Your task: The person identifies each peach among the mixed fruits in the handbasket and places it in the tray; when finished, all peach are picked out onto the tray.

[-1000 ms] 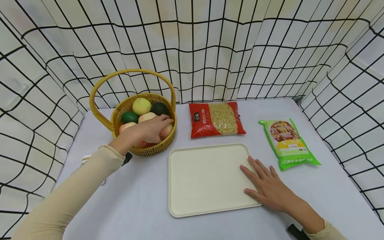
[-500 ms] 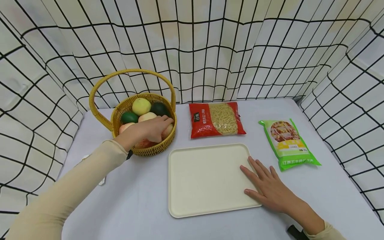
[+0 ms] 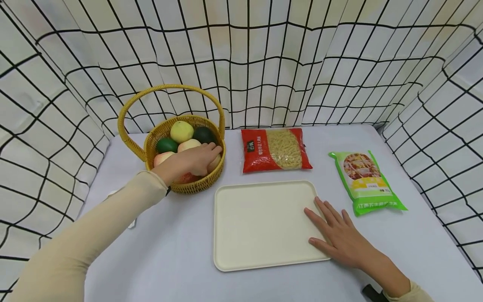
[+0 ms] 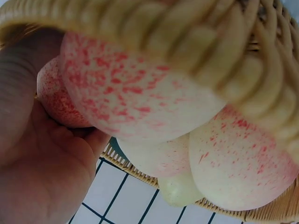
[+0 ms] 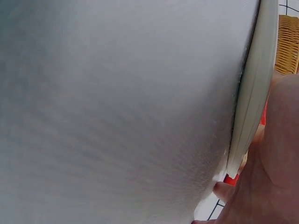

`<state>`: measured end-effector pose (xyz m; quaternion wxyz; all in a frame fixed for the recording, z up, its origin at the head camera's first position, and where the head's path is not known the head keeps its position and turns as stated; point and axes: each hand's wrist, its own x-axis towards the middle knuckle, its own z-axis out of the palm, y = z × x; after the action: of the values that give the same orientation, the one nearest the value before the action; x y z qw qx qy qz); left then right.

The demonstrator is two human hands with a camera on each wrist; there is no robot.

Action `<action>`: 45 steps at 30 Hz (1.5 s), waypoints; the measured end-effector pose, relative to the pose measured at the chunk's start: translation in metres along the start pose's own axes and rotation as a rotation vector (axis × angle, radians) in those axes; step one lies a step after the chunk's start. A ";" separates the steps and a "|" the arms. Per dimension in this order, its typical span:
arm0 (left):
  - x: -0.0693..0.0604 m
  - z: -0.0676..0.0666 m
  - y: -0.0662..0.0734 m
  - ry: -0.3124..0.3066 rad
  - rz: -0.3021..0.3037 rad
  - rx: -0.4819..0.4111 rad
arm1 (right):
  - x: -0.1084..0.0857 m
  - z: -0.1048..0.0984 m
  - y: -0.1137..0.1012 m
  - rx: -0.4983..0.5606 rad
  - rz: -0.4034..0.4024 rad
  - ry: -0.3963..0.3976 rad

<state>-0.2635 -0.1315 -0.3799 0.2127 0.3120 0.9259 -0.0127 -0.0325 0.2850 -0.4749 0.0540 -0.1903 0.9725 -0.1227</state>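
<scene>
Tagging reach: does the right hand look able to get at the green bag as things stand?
Probably yes: the right hand lies over the edge of the tray, with nothing visible between it and the green bag.

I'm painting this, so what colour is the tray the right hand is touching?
The tray is plain cream, seen best in the head view.

This looks like a small booth, of the sort set up in a lab or studio: black-gridded white walls [image 3: 256,46] close in the back and both sides of a plain white bench [image 3: 181,251]. The wicker basket [image 3: 196,184] of fruit [image 3: 182,131], red pasta bag [image 3: 279,149] and green food packet [image 3: 366,180] would suit a kitchen, but the room beyond is hidden.
</scene>
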 end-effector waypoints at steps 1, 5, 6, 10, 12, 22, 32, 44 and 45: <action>0.000 -0.002 0.001 -0.008 -0.003 0.001 | 0.000 0.000 0.000 0.001 0.002 -0.003; 0.000 -0.007 0.004 -0.036 -0.012 -0.001 | 0.000 -0.001 0.000 0.006 0.007 -0.005; 0.000 -0.007 0.005 -0.043 -0.014 0.002 | 0.000 -0.001 0.000 0.007 0.007 -0.004; 0.000 -0.008 0.005 -0.062 -0.018 0.013 | 0.000 0.000 0.000 0.011 0.005 -0.002; 0.000 -0.007 0.004 -0.061 -0.016 0.026 | 0.000 0.000 0.000 0.012 0.003 -0.001; -0.008 -0.008 -0.006 0.050 0.026 -0.018 | 0.001 0.001 0.001 0.008 -0.004 -0.001; -0.034 -0.029 -0.012 0.219 0.065 -0.167 | 0.000 0.001 0.000 0.012 -0.012 0.021; -0.064 -0.025 0.011 0.271 0.135 -0.284 | 0.000 0.002 0.000 0.012 -0.004 0.011; -0.065 -0.023 0.015 0.271 0.160 -0.280 | 0.000 0.002 0.000 0.014 -0.001 0.006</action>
<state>-0.2168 -0.1532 -0.3310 0.1277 0.3506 0.9111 0.1752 -0.0325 0.2846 -0.4769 0.0522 -0.1900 0.9717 -0.1300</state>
